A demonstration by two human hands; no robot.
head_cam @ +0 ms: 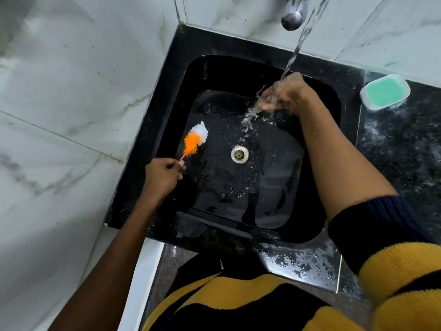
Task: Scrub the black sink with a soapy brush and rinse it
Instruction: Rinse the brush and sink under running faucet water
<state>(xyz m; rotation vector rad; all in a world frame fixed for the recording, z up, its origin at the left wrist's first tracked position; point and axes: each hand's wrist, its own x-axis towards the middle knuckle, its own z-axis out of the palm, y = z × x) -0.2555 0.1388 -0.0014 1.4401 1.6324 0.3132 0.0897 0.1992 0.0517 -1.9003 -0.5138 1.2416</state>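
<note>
Black sink [317,225], orange-and-white brush [194,140] (pink handle), green soap [384,90], yellow-black striped sleeve [401,278].

glossy wet blk sink [310,225], chrome tap [293,16], bristly brush [194,139]

In the middle is the black sink [238,187], wet inside. The left hand [163,174] grips a brush [194,140] at the sink's left side. The right hand [284,94] is curled under water [303,34] from the tap [292,16]. Green soap [384,91] sits on the worktop [405,144], upper right.
</note>
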